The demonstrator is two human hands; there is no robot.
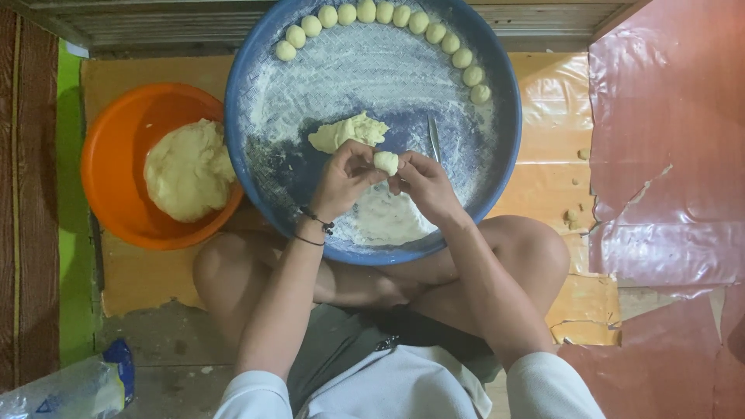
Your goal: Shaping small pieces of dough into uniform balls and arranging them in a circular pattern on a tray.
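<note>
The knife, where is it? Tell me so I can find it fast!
Look at the big blue tray dusted with flour. On its right side, just above the right hand, lies the knife. It is the only thin, shiny metal thing there; everything else is soft, pale dough.

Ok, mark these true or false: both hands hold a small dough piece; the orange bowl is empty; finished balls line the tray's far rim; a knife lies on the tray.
1. Both hands, left hand and right hand, hold the small dough piece: true.
2. The orange bowl is empty: false, it holds a large dough mass.
3. Dough balls line the blue tray's far rim: true.
4. A knife lies on the tray: true, a thin metal blade, exact kind unclear.
5. The tray is bare of flour: false, it is dusted white.
</note>
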